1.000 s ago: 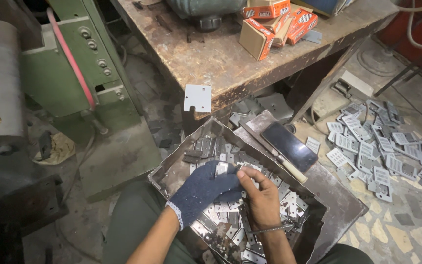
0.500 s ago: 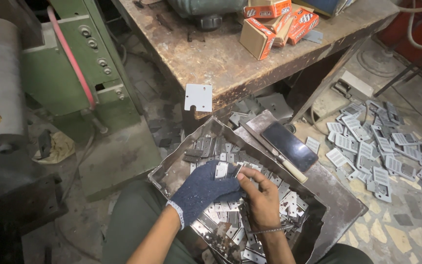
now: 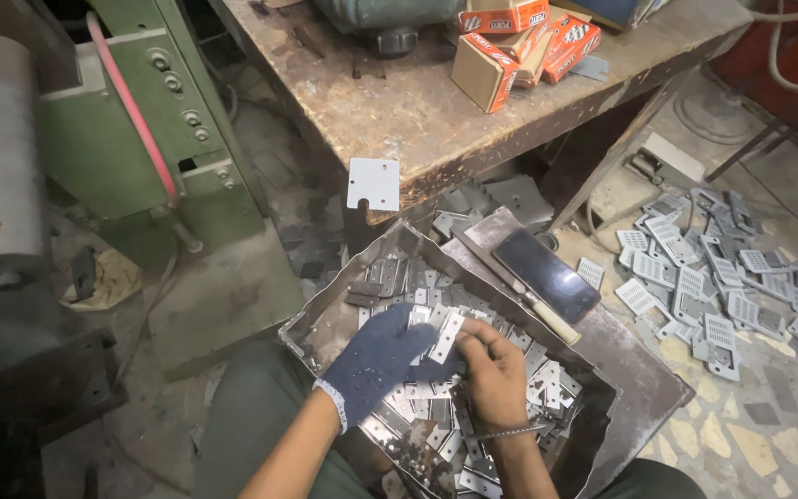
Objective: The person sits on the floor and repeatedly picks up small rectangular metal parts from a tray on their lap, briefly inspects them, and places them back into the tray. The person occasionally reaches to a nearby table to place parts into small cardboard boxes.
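A dented metal tray (image 3: 325, 310) rests on my lap, full of several small flat metal plates with holes. My left hand (image 3: 382, 356), in a dark blue knit glove, lies over the plates and pinches one pale plate (image 3: 447, 334) at its upper end. My bare right hand (image 3: 494, 374), a thin bangle on the wrist, is curled beside it, with its fingertips on the same plate and the pile beneath.
A dark phone (image 3: 547, 274) and a wooden-handled tool (image 3: 533, 303) lie on a metal sheet at the tray's right. Perforated metal pieces (image 3: 713, 277) are scattered on the floor at right. A worn wooden bench (image 3: 436, 102) with orange boxes (image 3: 510, 42) stands ahead, a green machine (image 3: 131, 139) at left.
Both hands stay over the tray. The fingers have shifted slightly and the pale plate is now raised between them.
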